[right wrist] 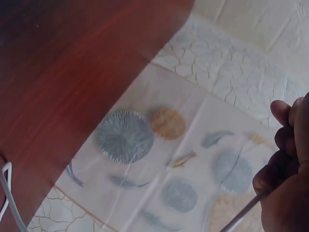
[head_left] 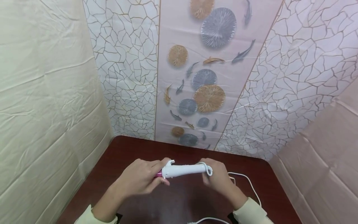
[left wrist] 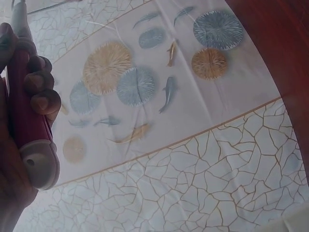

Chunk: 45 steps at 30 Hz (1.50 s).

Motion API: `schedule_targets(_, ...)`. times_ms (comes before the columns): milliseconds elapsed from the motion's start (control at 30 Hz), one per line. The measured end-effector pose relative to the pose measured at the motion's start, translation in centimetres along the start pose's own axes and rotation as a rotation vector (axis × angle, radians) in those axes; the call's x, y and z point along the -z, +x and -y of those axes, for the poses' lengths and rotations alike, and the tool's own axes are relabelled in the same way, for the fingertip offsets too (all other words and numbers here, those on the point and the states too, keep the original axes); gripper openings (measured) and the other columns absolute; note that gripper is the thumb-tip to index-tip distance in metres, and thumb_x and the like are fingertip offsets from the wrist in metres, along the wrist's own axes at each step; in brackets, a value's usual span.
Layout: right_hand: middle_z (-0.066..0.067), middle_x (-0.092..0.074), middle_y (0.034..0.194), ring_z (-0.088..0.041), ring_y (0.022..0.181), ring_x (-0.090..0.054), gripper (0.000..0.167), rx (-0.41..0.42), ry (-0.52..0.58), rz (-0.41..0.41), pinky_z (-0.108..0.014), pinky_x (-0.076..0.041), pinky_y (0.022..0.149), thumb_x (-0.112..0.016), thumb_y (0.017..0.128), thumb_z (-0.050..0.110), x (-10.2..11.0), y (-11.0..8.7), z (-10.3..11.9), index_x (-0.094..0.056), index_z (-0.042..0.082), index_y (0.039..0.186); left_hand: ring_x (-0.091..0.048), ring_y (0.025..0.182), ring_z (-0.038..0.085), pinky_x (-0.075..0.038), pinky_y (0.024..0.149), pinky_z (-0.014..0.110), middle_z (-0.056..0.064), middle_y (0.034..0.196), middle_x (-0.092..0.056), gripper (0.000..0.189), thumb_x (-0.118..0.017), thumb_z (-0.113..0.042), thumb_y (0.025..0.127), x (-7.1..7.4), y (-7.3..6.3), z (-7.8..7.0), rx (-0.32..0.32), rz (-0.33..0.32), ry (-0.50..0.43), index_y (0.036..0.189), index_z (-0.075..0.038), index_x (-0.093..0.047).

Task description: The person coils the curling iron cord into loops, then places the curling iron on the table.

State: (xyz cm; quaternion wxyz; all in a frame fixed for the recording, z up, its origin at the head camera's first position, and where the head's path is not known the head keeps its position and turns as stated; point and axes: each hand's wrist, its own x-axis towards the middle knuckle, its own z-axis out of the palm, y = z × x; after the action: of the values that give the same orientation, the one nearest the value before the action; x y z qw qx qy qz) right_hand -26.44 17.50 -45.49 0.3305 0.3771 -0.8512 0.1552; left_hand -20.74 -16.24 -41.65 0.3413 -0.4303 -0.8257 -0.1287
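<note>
A curling iron (head_left: 184, 170) with a white handle and a pink barrel spans the space between my hands, over the table. My left hand (head_left: 142, 175) grips it round the pink part; in the left wrist view the fingers wrap the pink barrel (left wrist: 29, 106), whose rounded pale end (left wrist: 41, 164) sticks out below. At the handle's other end, my right hand (head_left: 218, 177) has its fingers curled round the white cord (head_left: 209, 169), which loops about that end. The cord (right wrist: 244, 212) also runs out of the right fist in the right wrist view.
More white cord (head_left: 253, 186) trails over the dark red-brown table (head_left: 134, 149) on the right, and another stretch (head_left: 211, 218) lies at the front edge. Patterned sheeting (head_left: 126, 77) covers the back wall; pale padded walls (head_left: 47, 124) stand at both sides.
</note>
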Motion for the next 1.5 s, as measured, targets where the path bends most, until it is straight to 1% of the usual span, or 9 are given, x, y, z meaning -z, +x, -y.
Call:
schedule_targets(167, 0.012, -0.074, 0.080, -0.009, 0.063, -0.065, 0.027, 0.196, -0.084, -0.108, -0.026, -0.047, 0.048, -0.073, 0.071, 0.001, -0.6, -0.7, 1.4, -0.076, 0.023, 0.086, -0.039, 0.060, -0.001, -0.041, 0.052, 0.020, -0.016, 0.082, -0.067, 0.064, -0.082, -0.054, 0.094, -0.1, -0.2, 0.6, 0.037, -0.005, 0.010, 0.141, -0.014, -0.065)
schedule_targets(300, 0.014, -0.075, 0.083, -0.010, 0.067, -0.067, 0.021, 0.297, -0.113, -0.109, -0.025, -0.052, 0.055, -0.065, 0.078, 0.004, -0.3, -0.9, 2.4, -0.074, 0.022, 0.084, -0.036, 0.060, -0.001, -0.045, 0.052, 0.022, -0.015, 0.081, -0.067, 0.063, -0.074, -0.060, 0.099, -0.2, -0.4, 1.2, 0.059, 0.002, 0.011, 0.141, -0.014, -0.066)
schedule_targets(367, 0.012, -0.072, 0.082, -0.011, 0.065, -0.063, 0.019, 0.330, -0.127, -0.111, -0.026, -0.052, 0.057, -0.061, 0.090, 0.008, 0.0, -0.9, 2.8, -0.073, 0.021, 0.083, -0.035, 0.059, 0.000, -0.046, 0.052, 0.024, -0.014, 0.080, -0.067, 0.064, -0.071, -0.063, 0.100, -0.3, -0.5, 1.4, 0.074, 0.008, 0.015, 0.141, -0.014, -0.067)
schedule_targets(500, 0.010, -0.063, 0.077, -0.012, 0.062, -0.050, 0.034, 0.397, -0.145, -0.122, -0.024, -0.045, 0.056, -0.047, 0.108, 0.013, 1.1, -0.7, 3.5, -0.068, 0.019, 0.081, -0.035, 0.058, 0.001, -0.047, 0.052, 0.026, -0.012, 0.079, -0.068, 0.064, -0.077, -0.060, 0.097, -0.4, -0.8, 1.7, 0.107, 0.028, 0.018, 0.140, -0.015, -0.067)
schedule_targets(600, 0.009, -0.056, 0.074, -0.012, 0.061, -0.040, 0.039, 0.443, -0.146, -0.128, -0.022, -0.038, 0.054, -0.043, 0.111, 0.014, 2.1, -0.4, 4.0, -0.065, 0.017, 0.080, -0.037, 0.058, 0.001, -0.047, 0.052, 0.026, -0.013, 0.078, -0.067, 0.063, -0.082, -0.057, 0.093, -0.5, -1.0, 1.9, 0.127, 0.049, 0.015, 0.139, -0.016, -0.067)
schedule_targets(767, 0.007, -0.055, 0.074, -0.013, 0.062, -0.038, 0.037, 0.504, -0.147, -0.161, -0.022, -0.036, 0.053, -0.048, 0.111, 0.014, 4.3, 0.6, 4.7, -0.066, 0.015, 0.078, -0.039, 0.060, -0.001, -0.046, 0.054, 0.024, -0.018, 0.074, -0.058, 0.060, -0.083, -0.057, 0.092, -0.7, -1.3, 2.2, 0.157, 0.078, -0.001, 0.136, -0.019, -0.068)
schedule_targets(1033, 0.005, -0.054, 0.074, -0.014, 0.062, -0.036, 0.035, 0.556, -0.168, -0.220, -0.023, -0.034, 0.053, -0.051, 0.109, 0.012, 6.8, 2.9, 4.5, -0.064, 0.013, 0.077, -0.043, 0.064, -0.001, -0.044, 0.057, 0.023, -0.020, 0.074, -0.051, 0.056, -0.081, -0.060, 0.094, -0.8, -1.0, 2.3, 0.192, 0.149, -0.017, 0.135, -0.023, -0.068)
schedule_targets(1267, 0.004, -0.059, 0.077, -0.016, 0.064, -0.038, 0.030, 0.513, -0.138, -0.246, -0.025, -0.035, 0.056, -0.054, 0.108, 0.008, 7.4, 4.0, 3.4, -0.070, 0.010, 0.082, -0.047, 0.066, -0.001, -0.046, 0.060, 0.025, -0.021, 0.075, -0.055, 0.059, -0.082, -0.061, 0.092, -0.4, -0.9, 2.0, 0.220, 0.210, -0.034, 0.137, -0.026, -0.067)
schedule_targets(1500, 0.001, -0.055, 0.085, -0.012, 0.070, -0.043, 0.037, 0.426, -0.084, -0.209, -0.021, -0.038, 0.054, -0.056, 0.117, 0.034, 7.5, 4.7, 2.1, -0.076, 0.012, 0.094, -0.045, 0.063, -0.001, -0.042, 0.058, 0.023, -0.024, 0.071, -0.048, 0.052, -0.085, -0.058, 0.091, 0.0, -0.9, 1.2, 0.197, 0.226, -0.040, 0.129, -0.027, -0.067)
